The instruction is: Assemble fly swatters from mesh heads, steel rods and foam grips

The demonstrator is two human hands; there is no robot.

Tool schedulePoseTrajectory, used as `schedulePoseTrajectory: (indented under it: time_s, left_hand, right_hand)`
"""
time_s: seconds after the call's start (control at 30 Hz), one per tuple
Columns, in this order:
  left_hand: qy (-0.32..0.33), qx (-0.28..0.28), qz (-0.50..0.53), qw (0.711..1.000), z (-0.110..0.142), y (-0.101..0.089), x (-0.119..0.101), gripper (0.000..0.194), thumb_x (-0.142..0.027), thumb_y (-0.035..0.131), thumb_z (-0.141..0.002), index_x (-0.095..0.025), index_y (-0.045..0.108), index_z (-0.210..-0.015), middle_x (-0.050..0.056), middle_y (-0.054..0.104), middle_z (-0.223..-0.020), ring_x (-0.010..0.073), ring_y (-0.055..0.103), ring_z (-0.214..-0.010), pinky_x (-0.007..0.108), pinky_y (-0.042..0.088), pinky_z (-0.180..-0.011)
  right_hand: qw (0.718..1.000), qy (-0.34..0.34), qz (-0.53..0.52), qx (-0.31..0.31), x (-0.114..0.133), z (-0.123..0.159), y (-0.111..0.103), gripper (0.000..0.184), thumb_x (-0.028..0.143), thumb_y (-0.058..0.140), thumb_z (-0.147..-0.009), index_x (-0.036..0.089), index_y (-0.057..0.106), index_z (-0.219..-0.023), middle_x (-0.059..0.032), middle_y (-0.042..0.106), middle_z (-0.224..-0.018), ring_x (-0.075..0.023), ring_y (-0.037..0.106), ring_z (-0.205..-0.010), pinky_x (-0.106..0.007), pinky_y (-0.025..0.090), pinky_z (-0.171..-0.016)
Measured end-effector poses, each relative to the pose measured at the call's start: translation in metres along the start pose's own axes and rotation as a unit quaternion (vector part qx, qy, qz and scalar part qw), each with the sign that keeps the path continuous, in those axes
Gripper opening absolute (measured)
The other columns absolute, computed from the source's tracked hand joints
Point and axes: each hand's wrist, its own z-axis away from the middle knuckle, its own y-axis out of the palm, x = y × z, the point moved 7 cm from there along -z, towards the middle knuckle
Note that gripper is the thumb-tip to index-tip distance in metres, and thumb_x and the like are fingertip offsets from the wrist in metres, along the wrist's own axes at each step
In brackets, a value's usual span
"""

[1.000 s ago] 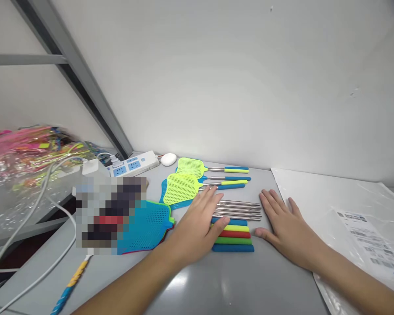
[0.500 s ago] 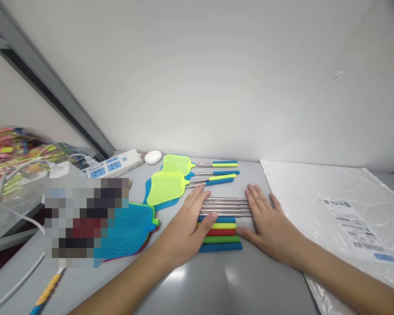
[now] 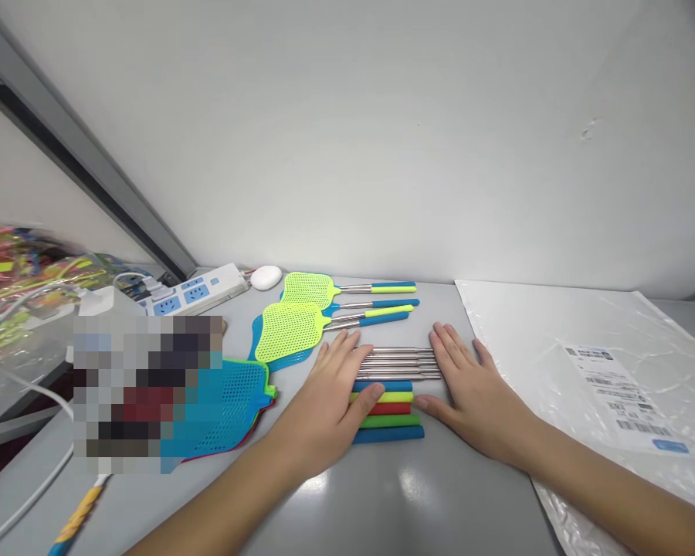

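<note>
Right hand (image 3: 480,405) has moved inward, meeting the right ends of slim silver metal rods (image 3: 397,364); the left hand (image 3: 327,413) rests over their left ends. Both are open, fingers extended — neither grasps. Nearer lie coloured cylindrical tubes (image 3: 391,408), unattached; left, loose blue mesh paddles (image 3: 235,401). Far left, yellow-and-blue mesh swatters (image 3: 289,332) are complete — heads, shafts, handles joined.

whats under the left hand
The left hand covers the left ends of metal rods and some coloured tubes; anything else beneath it cannot be seen.
</note>
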Motion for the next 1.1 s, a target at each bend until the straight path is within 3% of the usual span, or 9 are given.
schedulePoseTrajectory:
  time_s: [0.17, 0.37, 0.43, 0.5, 0.57, 0.6, 0.7, 0.87, 1.1]
  left_hand:
    - [0.02, -0.006, -0.017, 1.0, 0.002, -0.001, -0.001, 0.054, -0.05, 0.039, -0.1, -0.024, 0.037, -0.147, 0.007, 0.028, -0.16, 0.029, 0.015, -0.149, 0.057, 0.016, -0.12]
    - [0.046, -0.033, -0.001, 0.998, 0.006, -0.008, -0.012, 0.06, -0.048, 0.037, -0.101, -0.026, 0.018, -0.153, 0.006, 0.008, -0.165, 0.0298, 0.002, -0.151, 0.058, 0.014, -0.12]
    - [0.051, -0.05, -0.028, 0.997, 0.006, -0.015, -0.014, 0.057, -0.047, 0.039, -0.1, -0.025, 0.025, -0.15, 0.008, 0.015, -0.163, 0.032, 0.009, -0.15, 0.059, 0.017, -0.118]
    - [0.043, -0.062, -0.062, 0.995, 0.007, -0.025, -0.014, 0.039, -0.041, 0.04, -0.1, -0.022, 0.044, -0.134, 0.011, 0.038, -0.151, 0.0317, 0.033, -0.139, 0.054, 0.032, -0.111]
    - [0.015, -0.042, -0.098, 0.994, 0.008, -0.033, -0.009, 0.023, -0.034, 0.038, -0.099, -0.021, 0.056, -0.105, 0.01, 0.06, -0.119, 0.0269, 0.057, -0.109, 0.044, 0.048, -0.088]
    - [-0.001, -0.02, -0.116, 0.993, 0.009, -0.036, -0.006, 0.021, -0.031, 0.038, -0.098, -0.021, 0.056, -0.093, 0.007, 0.064, -0.102, 0.024, 0.061, -0.091, 0.038, 0.048, -0.074]
    - [-0.036, 0.049, -0.147, 0.987, 0.016, -0.038, 0.002, 0.022, -0.028, 0.04, -0.094, -0.023, 0.052, -0.076, 0.001, 0.06, -0.075, 0.019, 0.056, -0.064, 0.03, 0.033, -0.054]
    - [-0.02, 0.126, -0.107, 0.986, 0.024, -0.028, -0.001, 0.023, -0.024, 0.041, -0.091, -0.022, 0.054, -0.072, 0.0, 0.059, -0.071, 0.0169, 0.056, -0.064, 0.03, 0.029, -0.055]
    - [-0.022, 0.15, -0.086, 0.985, 0.022, -0.022, -0.003, 0.025, -0.028, 0.04, -0.094, -0.022, 0.051, -0.072, 0.0, 0.06, -0.073, 0.0161, 0.053, -0.064, 0.028, 0.028, -0.055]
  right_hand:
    - [1.0, 0.004, -0.005, 0.005, -0.001, 0.0, 0.0, 0.091, 0.07, 0.031, -0.092, 0.018, -0.005, -0.157, -0.0117, 0.011, -0.163, -0.0296, 0.01, -0.149, -0.059, 0.021, -0.116]
    - [1.0, 0.002, -0.017, 0.0, 0.0, 0.0, -0.002, 0.091, 0.069, 0.033, -0.092, 0.019, -0.006, -0.157, -0.0119, 0.011, -0.163, -0.0304, 0.01, -0.149, -0.059, 0.02, -0.116]
    - [1.0, 0.004, -0.022, -0.001, 0.0, 0.0, -0.003, 0.09, 0.069, 0.034, -0.092, 0.02, -0.005, -0.157, -0.012, 0.01, -0.163, -0.0305, 0.011, -0.149, -0.059, 0.02, -0.116]
    - [1.0, 0.008, -0.029, 0.003, 0.0, 0.0, -0.005, 0.088, 0.068, 0.033, -0.093, 0.021, -0.004, -0.157, -0.012, 0.01, -0.163, -0.03, 0.011, -0.149, -0.058, 0.02, -0.117]
    - [0.999, 0.012, -0.034, 0.011, 0.0, 0.0, -0.005, 0.086, 0.068, 0.033, -0.093, 0.021, -0.002, -0.157, -0.0112, 0.009, -0.163, -0.0292, 0.01, -0.149, -0.057, 0.019, -0.117]
    - [0.999, 0.013, -0.036, 0.015, 0.0, 0.0, -0.005, 0.085, 0.068, 0.032, -0.094, 0.022, -0.001, -0.157, -0.0106, 0.009, -0.163, -0.0288, 0.009, -0.15, -0.057, 0.019, -0.118]
    - [0.999, 0.015, -0.037, 0.019, -0.001, 0.001, -0.005, 0.084, 0.067, 0.032, -0.094, 0.022, -0.001, -0.157, -0.01, 0.008, -0.163, -0.0282, 0.008, -0.15, -0.058, 0.019, -0.118]
    - [0.999, 0.009, -0.037, 0.018, 0.002, 0.0, -0.008, 0.084, 0.067, 0.033, -0.094, 0.021, 0.002, -0.157, -0.0112, 0.007, -0.164, -0.029, 0.009, -0.15, -0.059, 0.019, -0.117]
    - [0.999, 0.002, -0.038, 0.02, 0.004, 0.0, -0.01, 0.083, 0.067, 0.034, -0.094, 0.021, 0.007, -0.157, -0.0111, 0.007, -0.164, -0.0284, 0.009, -0.15, -0.059, 0.017, -0.117]
